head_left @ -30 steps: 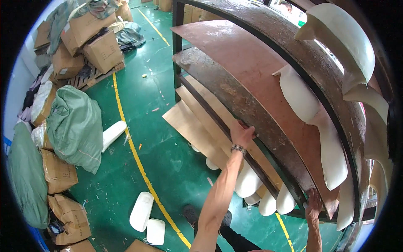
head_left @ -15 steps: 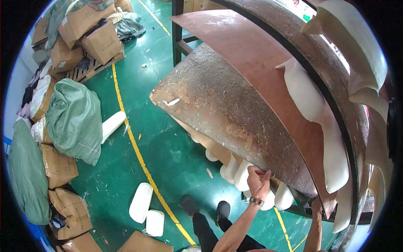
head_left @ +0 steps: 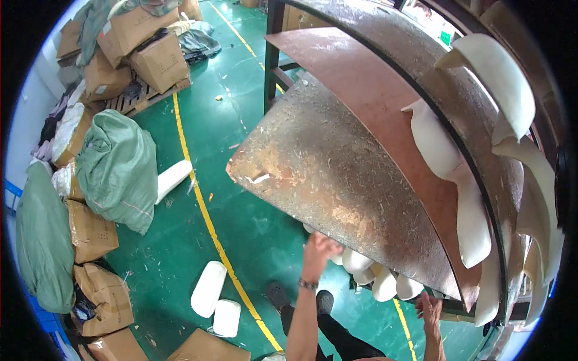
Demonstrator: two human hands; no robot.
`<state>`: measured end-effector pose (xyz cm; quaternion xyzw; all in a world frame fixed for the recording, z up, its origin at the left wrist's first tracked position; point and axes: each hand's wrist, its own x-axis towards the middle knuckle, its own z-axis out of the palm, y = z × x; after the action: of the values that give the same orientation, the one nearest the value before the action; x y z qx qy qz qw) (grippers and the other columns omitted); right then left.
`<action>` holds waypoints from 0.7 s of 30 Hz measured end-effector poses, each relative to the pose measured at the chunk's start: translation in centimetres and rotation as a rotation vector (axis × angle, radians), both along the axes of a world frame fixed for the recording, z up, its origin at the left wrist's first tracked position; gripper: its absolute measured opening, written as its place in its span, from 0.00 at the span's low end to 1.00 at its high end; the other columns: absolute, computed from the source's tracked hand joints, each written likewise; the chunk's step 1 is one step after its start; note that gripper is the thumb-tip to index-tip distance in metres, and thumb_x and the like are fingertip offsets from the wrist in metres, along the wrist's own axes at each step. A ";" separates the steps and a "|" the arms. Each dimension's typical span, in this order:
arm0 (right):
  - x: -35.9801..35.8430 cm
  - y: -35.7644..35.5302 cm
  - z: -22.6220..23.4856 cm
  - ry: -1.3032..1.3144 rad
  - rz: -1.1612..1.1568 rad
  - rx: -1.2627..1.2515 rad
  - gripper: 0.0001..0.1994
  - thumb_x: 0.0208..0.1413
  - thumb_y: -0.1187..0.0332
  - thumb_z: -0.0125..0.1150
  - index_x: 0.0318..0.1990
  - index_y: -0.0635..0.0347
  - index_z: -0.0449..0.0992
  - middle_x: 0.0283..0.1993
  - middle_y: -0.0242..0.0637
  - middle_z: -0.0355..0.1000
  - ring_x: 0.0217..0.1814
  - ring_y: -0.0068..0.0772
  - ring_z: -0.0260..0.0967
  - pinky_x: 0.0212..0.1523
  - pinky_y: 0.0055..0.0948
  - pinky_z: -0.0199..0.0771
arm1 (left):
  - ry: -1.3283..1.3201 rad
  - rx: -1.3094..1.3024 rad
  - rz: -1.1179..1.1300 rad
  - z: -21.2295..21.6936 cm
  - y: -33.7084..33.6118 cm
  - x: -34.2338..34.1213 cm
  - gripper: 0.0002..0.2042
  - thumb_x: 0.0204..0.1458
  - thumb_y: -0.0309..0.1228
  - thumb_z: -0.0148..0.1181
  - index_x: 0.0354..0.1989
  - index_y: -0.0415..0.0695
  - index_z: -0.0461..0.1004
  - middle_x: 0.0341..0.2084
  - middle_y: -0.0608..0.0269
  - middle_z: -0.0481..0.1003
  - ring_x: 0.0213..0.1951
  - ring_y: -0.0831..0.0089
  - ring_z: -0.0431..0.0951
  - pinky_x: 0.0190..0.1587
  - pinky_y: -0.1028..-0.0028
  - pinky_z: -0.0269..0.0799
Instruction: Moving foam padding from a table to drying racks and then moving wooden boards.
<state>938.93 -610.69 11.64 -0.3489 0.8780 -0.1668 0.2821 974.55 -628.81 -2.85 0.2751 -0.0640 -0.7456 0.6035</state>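
A worn brown board (head_left: 337, 174), dusted with scraps, lies at waist height in front of me, its pointed corner toward the far left. Just off its near edge is my left hand (head_left: 321, 256), blurred, fingers apart and holding nothing. My right hand (head_left: 428, 310) is beside the rack's near rail, by the board's right end. Its fingers are spread and I see nothing in them. Behind the board lies a reddish-brown sheet (head_left: 373, 99) bearing white moulded foam-like pieces (head_left: 436, 141). Rounded white pieces (head_left: 384, 286) show below the board's near edge.
A dark metal frame (head_left: 274, 72) holds the layers, with larger curved white pieces (head_left: 506, 84) at the right. Cartons (head_left: 159, 60) and green sacks (head_left: 117, 171) line the left. White pieces (head_left: 209, 289) lie on the green floor near a yellow line (head_left: 223, 256).
My left hand has let go of the board's near edge and moved left. My right hand has come away from the sheet's near corner. The board lies somewhat closer to me; the view has shifted.
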 end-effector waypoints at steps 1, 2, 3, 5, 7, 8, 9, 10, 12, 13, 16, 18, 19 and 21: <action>1.8 -0.3 0.7 -0.299 -0.247 0.019 0.23 0.58 0.48 0.54 0.34 0.64 0.79 0.26 0.40 0.76 0.24 0.26 0.71 0.20 0.30 0.67 | -0.110 0.056 -0.044 1.3 -2.3 1.3 0.19 0.51 0.25 0.62 0.51 0.39 0.67 0.40 0.57 0.73 0.43 0.68 0.75 0.44 0.67 0.78; 2.1 -0.7 0.8 -0.304 -0.247 0.010 0.23 0.58 0.48 0.54 0.34 0.64 0.79 0.26 0.40 0.76 0.24 0.26 0.71 0.20 0.30 0.67 | -0.226 0.110 -0.085 2.6 -4.2 2.6 0.21 0.51 0.29 0.64 0.53 0.40 0.66 0.42 0.58 0.73 0.42 0.68 0.75 0.42 0.68 0.78; 2.3 -1.2 0.4 -0.405 -0.333 -0.078 0.24 0.59 0.47 0.53 0.37 0.64 0.76 0.28 0.38 0.76 0.24 0.26 0.70 0.20 0.28 0.66 | -0.230 0.100 -0.086 3.2 -5.4 2.6 0.21 0.51 0.29 0.64 0.53 0.40 0.66 0.42 0.58 0.73 0.42 0.68 0.75 0.42 0.68 0.78; 1.7 -2.1 -1.5 -0.548 -0.420 -0.209 0.23 0.59 0.48 0.53 0.43 0.63 0.72 0.32 0.35 0.75 0.24 0.26 0.70 0.19 0.25 0.64 | -0.382 0.051 0.182 3.1 -7.1 2.8 0.27 0.49 0.37 0.68 0.56 0.39 0.66 0.46 0.60 0.72 0.42 0.70 0.75 0.38 0.67 0.77; -0.9 -2.5 -3.9 -0.623 -0.499 -0.342 0.18 0.57 0.52 0.58 0.35 0.61 0.74 0.28 0.35 0.74 0.22 0.26 0.70 0.16 0.24 0.63 | -0.335 -0.002 0.127 3.8 -7.3 2.9 0.32 0.46 0.42 0.71 0.56 0.38 0.67 0.47 0.60 0.72 0.41 0.71 0.75 0.35 0.67 0.75; -1.1 -2.8 -4.3 -0.628 -0.500 -0.344 0.18 0.57 0.52 0.58 0.35 0.61 0.74 0.28 0.35 0.74 0.22 0.26 0.70 0.16 0.24 0.63 | -0.354 -0.002 0.133 4.0 -7.3 2.9 0.31 0.45 0.42 0.71 0.54 0.38 0.68 0.46 0.60 0.73 0.42 0.71 0.75 0.35 0.67 0.75; -1.4 -3.0 -4.8 -0.663 -0.526 -0.358 0.15 0.57 0.55 0.59 0.32 0.60 0.74 0.27 0.34 0.73 0.22 0.25 0.69 0.16 0.24 0.63 | -0.373 0.000 0.140 4.0 -7.2 2.9 0.30 0.45 0.43 0.71 0.53 0.37 0.70 0.45 0.60 0.74 0.42 0.71 0.75 0.35 0.68 0.74; -1.8 -3.2 -5.2 -0.698 -0.552 -0.370 0.12 0.57 0.59 0.59 0.30 0.58 0.74 0.25 0.33 0.72 0.21 0.25 0.68 0.15 0.24 0.63 | -0.378 0.001 0.142 3.9 -6.5 2.9 0.30 0.45 0.43 0.71 0.53 0.37 0.70 0.45 0.60 0.74 0.42 0.71 0.75 0.35 0.68 0.74; -3.4 -3.0 -5.2 -0.656 -0.594 -0.380 0.11 0.58 0.61 0.58 0.29 0.58 0.74 0.25 0.32 0.72 0.20 0.24 0.67 0.15 0.23 0.62 | -0.306 0.062 0.122 5.3 -4.9 2.5 0.30 0.47 0.34 0.70 0.57 0.37 0.67 0.50 0.58 0.72 0.50 0.67 0.72 0.52 0.63 0.70; -4.1 -2.3 -5.1 -0.612 -0.629 -0.389 0.10 0.58 0.63 0.58 0.28 0.58 0.74 0.24 0.31 0.71 0.20 0.24 0.66 0.15 0.23 0.62 | -0.306 0.066 0.109 6.0 -3.8 2.0 0.30 0.47 0.34 0.70 0.57 0.37 0.67 0.50 0.58 0.72 0.50 0.67 0.72 0.52 0.63 0.70; -3.9 -1.6 -4.7 -0.617 -0.637 -0.415 0.10 0.58 0.64 0.57 0.28 0.59 0.74 0.23 0.33 0.71 0.20 0.24 0.67 0.15 0.23 0.62 | -0.676 0.144 0.069 6.4 0.9 2.4 0.28 0.47 0.34 0.69 0.55 0.34 0.68 0.45 0.58 0.73 0.46 0.69 0.72 0.48 0.70 0.70; -5.9 1.1 -5.8 -0.609 -0.623 -0.454 0.10 0.58 0.64 0.56 0.29 0.60 0.74 0.23 0.33 0.72 0.20 0.25 0.68 0.16 0.23 0.63 | -0.581 0.122 0.239 7.7 4.8 0.2 0.26 0.48 0.35 0.68 0.52 0.33 0.69 0.45 0.59 0.73 0.43 0.71 0.71 0.46 0.71 0.69; -7.2 2.6 -6.9 -0.605 -0.622 -0.456 0.10 0.58 0.64 0.56 0.29 0.60 0.74 0.23 0.33 0.72 0.20 0.25 0.68 0.16 0.23 0.63 | -0.476 0.100 0.397 7.7 7.0 -1.2 0.25 0.48 0.37 0.67 0.50 0.33 0.71 0.45 0.60 0.73 0.41 0.74 0.70 0.44 0.72 0.68; -8.9 4.5 -6.9 -0.611 -0.611 -0.477 0.10 0.59 0.64 0.55 0.30 0.59 0.74 0.23 0.33 0.72 0.21 0.26 0.69 0.16 0.23 0.64 | -0.513 0.103 0.289 7.2 10.8 -1.5 0.26 0.48 0.34 0.67 0.54 0.34 0.68 0.47 0.60 0.72 0.44 0.72 0.70 0.48 0.72 0.67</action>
<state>930.00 -606.23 4.74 -0.0655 0.7547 -0.5331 0.3769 973.01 -617.97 4.30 0.4912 -0.1367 -0.5604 0.6527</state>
